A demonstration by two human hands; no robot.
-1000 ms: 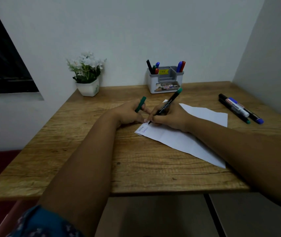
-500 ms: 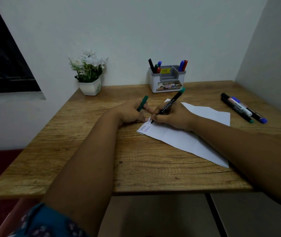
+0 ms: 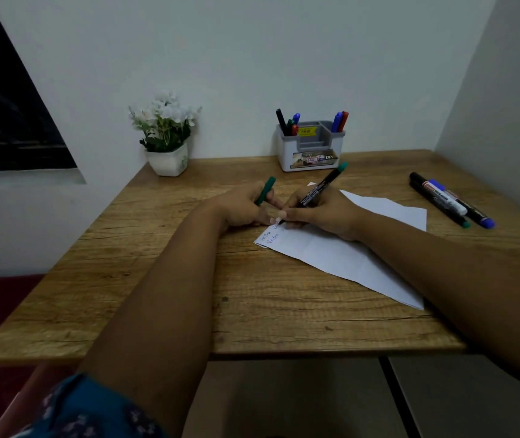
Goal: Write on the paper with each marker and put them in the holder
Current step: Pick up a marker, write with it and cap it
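Since a second ago, little has changed: the right hand [image 3: 325,213] still pinches the black marker with a green end [image 3: 317,191], whose tip has crept slightly along the top line of handwriting at the near-left corner of the white creased sheet of paper [image 3: 347,251]. The left hand [image 3: 246,207] has stayed put at that corner.

The paper lies on the wooden table [image 3: 189,279] under the right hand and just beside the left fingertips. The marker slants up and away towards the white and grey plastic holder [image 3: 311,150] at the wall, which already stands several markers upright.

The left hand's fingers curl around the green marker cap [image 3: 265,191]. Three loose markers [image 3: 451,200] lie together, well apart to the right. A white potted flower plant [image 3: 167,137] stands far left.
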